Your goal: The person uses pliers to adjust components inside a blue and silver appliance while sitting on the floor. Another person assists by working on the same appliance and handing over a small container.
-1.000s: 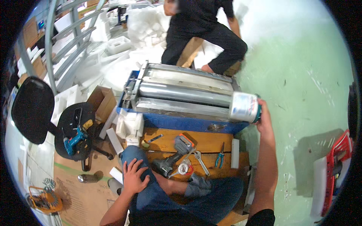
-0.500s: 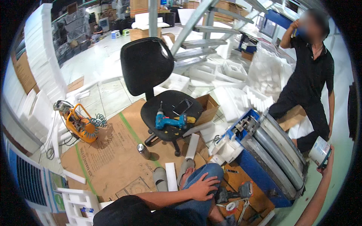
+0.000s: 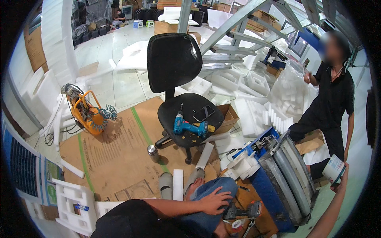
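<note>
My left hand [image 3: 216, 201] lies flat on my knee in blue jeans [image 3: 225, 185], its fingers spread and holding nothing. Out to the right, my right hand [image 3: 342, 179] grips a white tub [image 3: 332, 169] with a dark teal band at its lower end, held tilted near the wall. Just beyond my left hand, a dark cordless drill [image 3: 241, 212] rests on a brown board, beside a white ring-shaped roll [image 3: 237, 225] and a wrench [image 3: 249, 227]. Between my two hands stands a blue machine with long grey rollers [image 3: 286, 178].
A black office chair [image 3: 174, 63] holds a teal drill [image 3: 190, 126] and a phone [image 3: 203, 113]. A steel bottle [image 3: 152, 152] and an orange compressor [image 3: 90, 113] stand on cardboard [image 3: 115, 158]. A co-worker in black [image 3: 331, 95] is at the right, near white foam pieces [image 3: 254, 83].
The view has swung left, so the chair and floor things appear farther right. The co-worker's raised hand has come down from the head. Both my hands keep the same hold.
</note>
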Action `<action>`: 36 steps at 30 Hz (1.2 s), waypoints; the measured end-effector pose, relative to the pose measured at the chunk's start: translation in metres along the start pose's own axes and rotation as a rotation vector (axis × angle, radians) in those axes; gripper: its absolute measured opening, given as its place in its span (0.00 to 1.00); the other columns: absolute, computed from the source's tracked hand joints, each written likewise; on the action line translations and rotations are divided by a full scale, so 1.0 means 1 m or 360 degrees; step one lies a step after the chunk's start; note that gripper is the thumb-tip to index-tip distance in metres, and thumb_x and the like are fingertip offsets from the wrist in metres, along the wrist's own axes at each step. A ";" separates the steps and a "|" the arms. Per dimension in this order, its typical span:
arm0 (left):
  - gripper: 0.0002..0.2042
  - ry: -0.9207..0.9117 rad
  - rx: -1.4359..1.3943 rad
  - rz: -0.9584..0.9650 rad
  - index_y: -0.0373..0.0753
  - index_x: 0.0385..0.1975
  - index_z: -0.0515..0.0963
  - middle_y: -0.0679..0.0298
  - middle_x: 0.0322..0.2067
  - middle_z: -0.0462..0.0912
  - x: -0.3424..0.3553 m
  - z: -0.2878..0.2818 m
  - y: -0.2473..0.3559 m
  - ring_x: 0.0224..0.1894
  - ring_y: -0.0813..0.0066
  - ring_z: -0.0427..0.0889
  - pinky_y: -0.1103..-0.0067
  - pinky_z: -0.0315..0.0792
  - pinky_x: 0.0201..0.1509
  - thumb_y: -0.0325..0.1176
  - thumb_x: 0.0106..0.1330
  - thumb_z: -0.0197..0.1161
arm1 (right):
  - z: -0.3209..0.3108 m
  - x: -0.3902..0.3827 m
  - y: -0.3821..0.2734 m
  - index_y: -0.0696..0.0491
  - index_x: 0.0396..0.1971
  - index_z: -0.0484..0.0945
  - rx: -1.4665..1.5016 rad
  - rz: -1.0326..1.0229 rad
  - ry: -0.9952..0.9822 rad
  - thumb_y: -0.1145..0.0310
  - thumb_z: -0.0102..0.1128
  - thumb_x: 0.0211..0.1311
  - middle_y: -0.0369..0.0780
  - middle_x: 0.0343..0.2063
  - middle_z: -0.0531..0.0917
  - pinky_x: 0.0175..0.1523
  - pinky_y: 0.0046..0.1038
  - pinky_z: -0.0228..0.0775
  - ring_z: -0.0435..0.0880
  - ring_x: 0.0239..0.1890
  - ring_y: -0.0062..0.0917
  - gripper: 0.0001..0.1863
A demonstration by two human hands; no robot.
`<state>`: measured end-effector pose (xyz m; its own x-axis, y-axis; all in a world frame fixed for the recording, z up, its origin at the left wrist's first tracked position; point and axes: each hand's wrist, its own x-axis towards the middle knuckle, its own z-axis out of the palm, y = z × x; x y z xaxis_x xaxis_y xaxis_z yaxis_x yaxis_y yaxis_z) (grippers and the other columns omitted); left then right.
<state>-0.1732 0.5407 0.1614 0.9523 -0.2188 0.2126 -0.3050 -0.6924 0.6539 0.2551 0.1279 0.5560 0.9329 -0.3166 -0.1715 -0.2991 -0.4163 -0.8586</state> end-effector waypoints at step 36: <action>0.17 -0.0017 0.0015 0.0019 0.42 0.52 0.83 0.58 0.70 0.68 -0.006 -0.002 -0.007 0.79 0.61 0.54 0.47 0.37 0.81 0.43 0.68 0.62 | 0.008 -0.022 -0.027 0.50 0.57 0.77 -0.0198 0.0029 0.0066 0.12 0.60 0.27 0.56 0.51 0.75 0.43 0.43 0.67 0.76 0.45 0.42 0.63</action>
<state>-0.1766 0.5483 0.1567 0.9486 -0.2343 0.2126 -0.3163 -0.6962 0.6443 0.2440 0.1532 0.5792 0.9188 -0.3589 -0.1645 -0.3411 -0.5119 -0.7884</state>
